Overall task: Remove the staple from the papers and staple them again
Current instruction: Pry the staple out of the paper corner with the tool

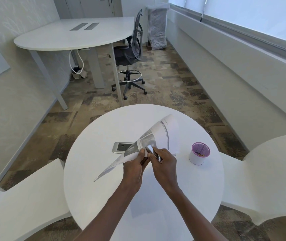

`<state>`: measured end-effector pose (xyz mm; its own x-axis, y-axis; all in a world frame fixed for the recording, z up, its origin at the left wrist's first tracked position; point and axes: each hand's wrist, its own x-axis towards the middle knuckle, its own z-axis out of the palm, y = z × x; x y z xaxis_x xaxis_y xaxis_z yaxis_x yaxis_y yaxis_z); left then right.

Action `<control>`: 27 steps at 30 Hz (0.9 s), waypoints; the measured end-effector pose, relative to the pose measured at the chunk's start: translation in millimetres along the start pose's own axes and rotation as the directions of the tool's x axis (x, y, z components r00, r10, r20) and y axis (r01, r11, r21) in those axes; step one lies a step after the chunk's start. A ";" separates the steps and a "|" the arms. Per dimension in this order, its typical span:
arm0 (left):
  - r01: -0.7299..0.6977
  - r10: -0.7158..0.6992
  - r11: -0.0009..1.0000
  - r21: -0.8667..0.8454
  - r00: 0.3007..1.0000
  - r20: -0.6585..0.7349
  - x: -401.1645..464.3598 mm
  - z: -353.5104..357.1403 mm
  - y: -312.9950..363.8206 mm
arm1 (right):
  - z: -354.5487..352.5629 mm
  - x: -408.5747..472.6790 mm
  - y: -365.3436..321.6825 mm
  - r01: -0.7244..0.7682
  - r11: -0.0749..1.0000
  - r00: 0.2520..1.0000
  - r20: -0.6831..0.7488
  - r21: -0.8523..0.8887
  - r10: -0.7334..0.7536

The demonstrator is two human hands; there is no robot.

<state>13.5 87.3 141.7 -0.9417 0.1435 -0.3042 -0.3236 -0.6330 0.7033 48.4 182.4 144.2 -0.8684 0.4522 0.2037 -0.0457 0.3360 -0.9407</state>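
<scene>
A bundle of printed papers (153, 136) is lifted off the round white table (104, 197), curling up and away from me. My left hand (135, 165) pinches the papers at their near corner. My right hand (164, 162) grips a small silver and dark stapler (153, 151), its metal end pressed at that same corner, right beside my left thumb. The staple itself is too small to make out.
A small white cup (198, 153) with a purple inside stands at the right of the table. A grey power outlet plate (119, 147) is set in the table's middle. White chairs (17, 206) flank the table left and right (269, 171). A desk and office chair stand farther off.
</scene>
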 end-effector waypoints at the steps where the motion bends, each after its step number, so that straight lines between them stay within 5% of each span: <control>1: 0.004 -0.004 1.000 0.000 1.000 -0.002 0.3 0.0 0.1 | 0.1 0.0 0.0 -0.005 1.000 1.000 -0.001 0.006 0.005; 12: 0.058 -0.059 0.998 -0.023 0.998 -0.039 1.8 8.2 -4.7 | -8.4 2.6 -1.5 -0.011 1.000 0.999 -0.032 0.027 0.012; 27: 0.070 -0.069 0.997 -0.041 0.998 0.015 -4.6 18.8 -6.2 | -28.2 11.0 -6.5 -0.343 0.845 0.939 0.154 0.411 0.307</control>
<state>18.1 104.9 150.8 -0.9184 0.1982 -0.3423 -0.3843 -0.6521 0.6535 53.0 208.5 160.2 -0.9057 0.4004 -0.1392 0.0568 -0.2108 -0.9759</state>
